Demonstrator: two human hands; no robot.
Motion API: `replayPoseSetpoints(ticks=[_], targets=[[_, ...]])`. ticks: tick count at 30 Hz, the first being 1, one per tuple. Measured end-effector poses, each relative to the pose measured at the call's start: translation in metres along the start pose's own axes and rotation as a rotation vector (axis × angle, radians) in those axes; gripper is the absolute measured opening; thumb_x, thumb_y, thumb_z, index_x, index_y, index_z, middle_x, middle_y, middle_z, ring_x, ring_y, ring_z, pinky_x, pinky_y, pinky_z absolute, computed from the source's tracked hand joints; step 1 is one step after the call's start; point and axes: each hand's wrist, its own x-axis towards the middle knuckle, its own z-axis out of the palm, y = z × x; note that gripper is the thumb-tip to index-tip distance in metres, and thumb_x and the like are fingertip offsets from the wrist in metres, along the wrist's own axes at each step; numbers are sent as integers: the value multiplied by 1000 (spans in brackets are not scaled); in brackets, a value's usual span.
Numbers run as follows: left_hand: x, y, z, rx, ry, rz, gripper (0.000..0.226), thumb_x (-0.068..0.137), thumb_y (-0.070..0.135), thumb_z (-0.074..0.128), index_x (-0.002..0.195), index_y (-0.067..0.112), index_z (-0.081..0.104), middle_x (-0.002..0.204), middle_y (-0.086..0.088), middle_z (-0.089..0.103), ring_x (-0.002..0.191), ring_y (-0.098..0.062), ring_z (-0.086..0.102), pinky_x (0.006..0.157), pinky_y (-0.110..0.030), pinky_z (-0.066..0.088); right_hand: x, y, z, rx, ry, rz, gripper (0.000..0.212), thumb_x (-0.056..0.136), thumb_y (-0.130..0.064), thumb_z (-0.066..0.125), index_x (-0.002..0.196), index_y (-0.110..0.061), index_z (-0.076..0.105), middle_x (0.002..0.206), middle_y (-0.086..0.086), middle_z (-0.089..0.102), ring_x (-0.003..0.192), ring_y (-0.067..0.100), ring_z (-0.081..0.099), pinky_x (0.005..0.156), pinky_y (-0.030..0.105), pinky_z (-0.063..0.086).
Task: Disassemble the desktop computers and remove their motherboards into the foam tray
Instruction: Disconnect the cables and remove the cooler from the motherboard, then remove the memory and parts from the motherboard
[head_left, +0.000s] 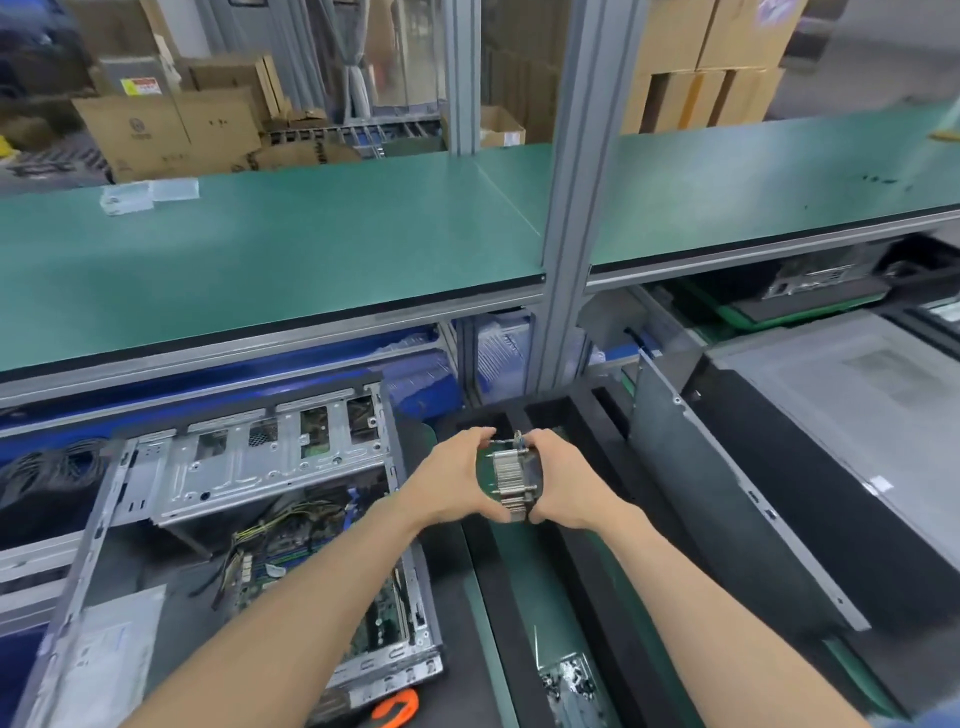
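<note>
My left hand (457, 480) and my right hand (563, 483) grip a green motherboard with a finned metal heatsink (511, 475) from both sides. They hold it edge-on over the slots of the black foam tray (587, 561), at the tray's far end. Another green board (530, 587) stands in a slot nearer to me. To the left lies an open grey desktop case (223, 467) with a motherboard and loose cables (291, 551) inside it.
A grey side panel (727, 483) leans to the right of the tray, with a closed case (857, 384) beyond it. An orange-handled tool (397, 706) lies at the near edge. A green shelf (311, 249) and a metal post (571, 260) stand overhead.
</note>
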Motion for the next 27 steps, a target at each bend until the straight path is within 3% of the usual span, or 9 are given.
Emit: replayPoseSetpoints(ticks=[3, 9, 11, 14, 17, 21, 27], targets=[[9, -9, -2, 131, 19, -30, 96, 69, 33, 83, 151, 23, 35, 147, 2, 46, 133, -18, 46, 106, -29, 37, 10, 29, 20, -37, -88, 79, 79, 52, -5, 86, 117, -26, 45, 110, -5, 53, 91, 17, 60, 78, 40, 57], [32, -18, 12, 441, -99, -82, 54, 88, 28, 62, 141, 23, 49, 134, -4, 52, 119, -30, 56, 96, -41, 49, 32, 65, 52, -131, -210, 84, 71, 53, -10, 87, 107, -23, 43, 102, -7, 49, 85, 18, 58, 72, 40, 56], [37, -21, 16, 486, -124, -94, 48, 90, 28, 59, 137, 23, 53, 131, -6, 55, 117, -31, 57, 94, -40, 49, 37, 73, 60, -247, -219, 33, 68, 53, -17, 87, 104, -23, 42, 103, -8, 51, 92, 21, 56, 79, 39, 50], [42, -26, 20, 521, -149, -105, 43, 92, 31, 58, 134, 23, 56, 130, -7, 58, 117, -32, 58, 93, -38, 48, 43, 85, 72, -531, -171, -105, 70, 51, -30, 83, 112, -21, 48, 111, -6, 57, 113, 20, 46, 100, 40, 30], [42, -28, 21, 533, -151, -103, 40, 92, 32, 58, 132, 24, 58, 128, -5, 60, 117, -31, 58, 92, -39, 48, 42, 93, 81, -594, -215, -114, 78, 50, -38, 87, 115, -20, 49, 116, -5, 59, 131, 23, 33, 113, 50, 15], [38, -27, 17, 525, -133, -90, 36, 93, 29, 56, 128, 24, 61, 122, -5, 63, 111, -30, 60, 90, -40, 52, 43, 96, 84, -695, -280, -98, 86, 54, -49, 89, 124, -20, 48, 129, -4, 56, 146, 24, 19, 114, 59, -2], [23, -23, 1, 496, 14, -8, 29, 96, 28, 53, 122, 24, 66, 117, -1, 63, 107, -25, 60, 89, -37, 50, 38, 78, 84, -648, -335, -46, 127, 54, -54, 90, 153, -17, 20, 161, -3, 22, 152, 23, 2, 116, 62, -5]])
